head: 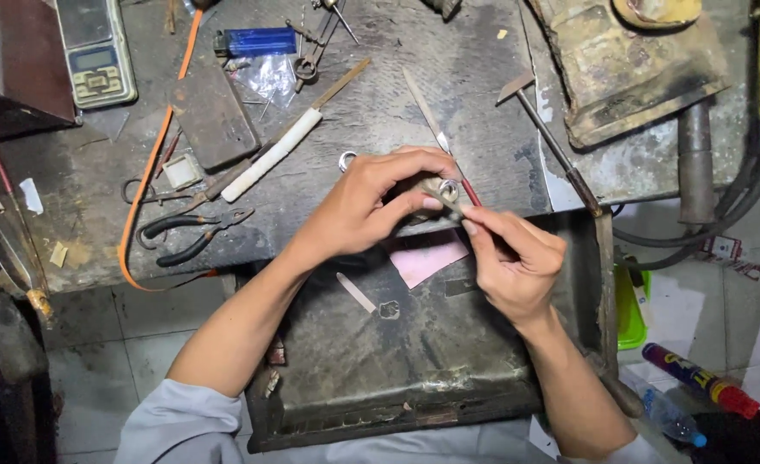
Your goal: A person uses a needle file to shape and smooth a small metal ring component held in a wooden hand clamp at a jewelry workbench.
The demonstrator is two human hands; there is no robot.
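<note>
Silver ring [449, 190]: pinched in left hand [371, 206] fingers
Right hand [509, 258]: file [436, 133] gripped, worked against ring
Next: steady strokes needed

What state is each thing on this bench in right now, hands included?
left hand: closed on a small silver ring
small silver ring: held upright at the fingertips
right hand: pinching a thin tool at the ring
second ring: lying loose on the bench
pliers: lying flat, handles apart
drawer: pulled open
blue lighter: lying flat, unlit
</note>
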